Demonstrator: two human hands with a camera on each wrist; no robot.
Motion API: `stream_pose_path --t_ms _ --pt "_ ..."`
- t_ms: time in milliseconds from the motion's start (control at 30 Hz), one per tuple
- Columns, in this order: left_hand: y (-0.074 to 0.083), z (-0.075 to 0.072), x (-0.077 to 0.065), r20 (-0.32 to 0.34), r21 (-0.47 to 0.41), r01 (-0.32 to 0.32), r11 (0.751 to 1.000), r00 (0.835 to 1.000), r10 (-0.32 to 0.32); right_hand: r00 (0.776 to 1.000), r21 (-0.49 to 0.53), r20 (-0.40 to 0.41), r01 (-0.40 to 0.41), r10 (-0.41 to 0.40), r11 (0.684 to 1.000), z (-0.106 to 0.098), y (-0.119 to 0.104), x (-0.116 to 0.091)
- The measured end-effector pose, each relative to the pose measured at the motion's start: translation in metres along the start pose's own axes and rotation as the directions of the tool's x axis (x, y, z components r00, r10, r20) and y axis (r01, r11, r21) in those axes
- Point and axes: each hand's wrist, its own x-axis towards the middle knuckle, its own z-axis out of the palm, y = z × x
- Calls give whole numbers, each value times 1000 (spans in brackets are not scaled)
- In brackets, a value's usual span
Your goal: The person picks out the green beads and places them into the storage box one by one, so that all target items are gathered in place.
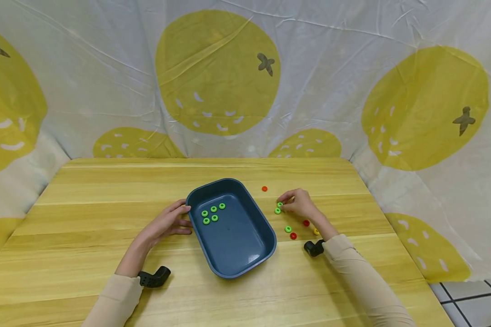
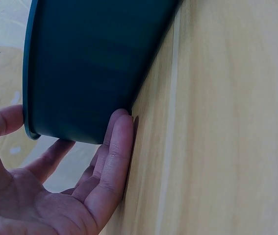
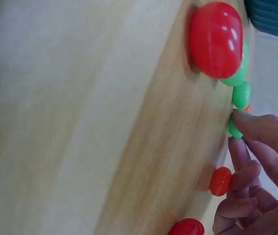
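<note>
A dark blue tray stands on the wooden table with several green ring-shaped beads in its far left part. At the tray's left side is my left hand. Its thumb touches the rim, and the fairly straight fingers lie along the outer wall. Right of the tray, my right hand pinches a green bead between thumb and fingertips, down at the table. A second green bead lies close beside it. Nearer to me rest another green bead and a red bead.
By the right wrist lie a red bead and a partly hidden yellow bead. An orange bead sits beyond the tray's right side. Behind the table hangs a pale cloth with yellow fruit shapes.
</note>
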Motion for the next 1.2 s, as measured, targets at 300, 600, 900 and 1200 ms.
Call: stream_pose_path --t_ms 300,600,900,1200 --pt "0 1 -1 -8 1 6 1000 1000 -6 1000 -10 -13 -16 16 1000 -2 -2 0" --pt "0 1 0 -14 0 6 1000 1000 -6 999 9 -47 -20 20 1000 -13 -14 7" --pt "0 1 0 -13 4 3 1000 1000 -3 1000 12 -20 17 -16 1000 -17 -43 19" --pt "0 2 1 -13 -2 6 1000 1000 -6 992 39 4 126 -127 991 -10 -86 35"
